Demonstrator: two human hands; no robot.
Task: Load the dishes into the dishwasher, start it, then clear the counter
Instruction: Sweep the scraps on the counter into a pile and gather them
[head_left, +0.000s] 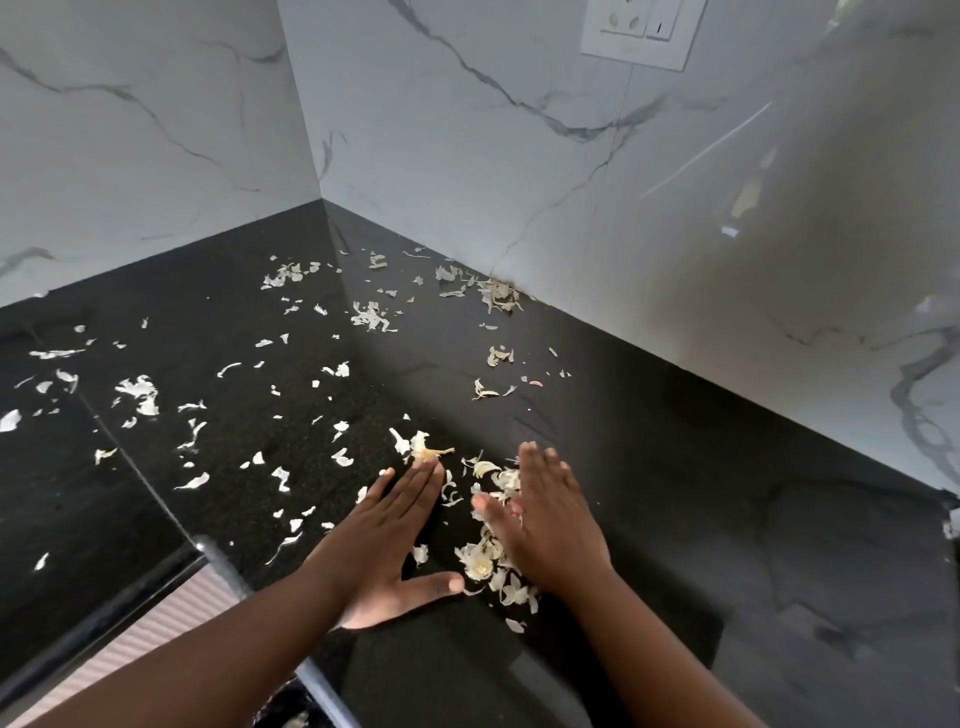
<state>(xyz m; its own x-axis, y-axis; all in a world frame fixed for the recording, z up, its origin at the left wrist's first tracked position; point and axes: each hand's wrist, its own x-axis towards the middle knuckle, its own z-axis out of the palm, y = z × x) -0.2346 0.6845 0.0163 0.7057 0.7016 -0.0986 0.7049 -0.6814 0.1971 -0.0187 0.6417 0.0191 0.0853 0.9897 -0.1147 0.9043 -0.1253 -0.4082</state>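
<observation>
Several pale garlic skins lie scattered over the black stone counter, from the corner out to the left. A denser heap of skins sits between my two hands near the counter's front. My left hand lies flat on the counter with fingers straight and thumb spread, its fingertips touching a dry garlic stem piece. My right hand stands on its edge with straight fingers, pressed against the right side of the heap. Neither hand holds anything.
White marble-look walls meet in a corner behind the counter. A wall socket and switch plate sits high on the right wall. The counter's front edge runs along the lower left, with a ribbed pale surface below it.
</observation>
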